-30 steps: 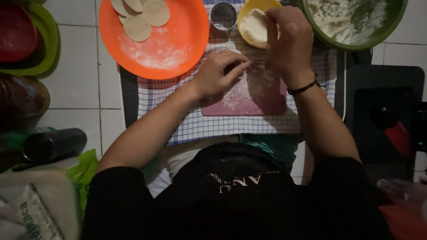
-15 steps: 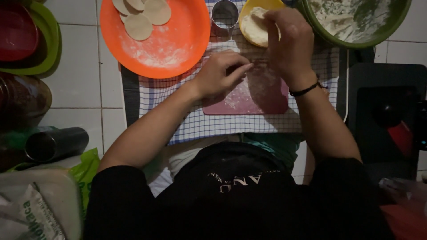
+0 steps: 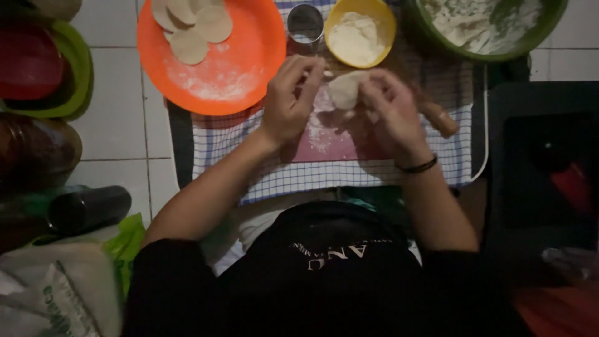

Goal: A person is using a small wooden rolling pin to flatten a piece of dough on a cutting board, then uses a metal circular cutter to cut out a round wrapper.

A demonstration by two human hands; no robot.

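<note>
My right hand (image 3: 390, 112) grips a pale lump of dough (image 3: 345, 89) above a floured pink board (image 3: 331, 140) on a blue-and-white checked cloth (image 3: 281, 168). My left hand (image 3: 290, 100) is beside it, fingertips pinched near the dough's edge; whether they touch the dough I cannot tell. A black band sits on my right wrist. A wooden rolling pin (image 3: 440, 118) pokes out from under my right hand. An orange plate (image 3: 218, 62) dusted with flour holds several flat dough rounds (image 3: 190, 25) at its far side.
A yellow bowl of flour (image 3: 360, 31) and a metal ring cutter (image 3: 305, 24) stand behind the board. A green bowl (image 3: 493, 28) with dough scraps is far right. Green and red bowls (image 3: 37, 68), a dark bottle (image 3: 87, 209) and plastic bags lie left on white tiles.
My right hand came back from the yellow bowl to the board with dough in it. My left hand rose slightly toward it. The view shifted a little.
</note>
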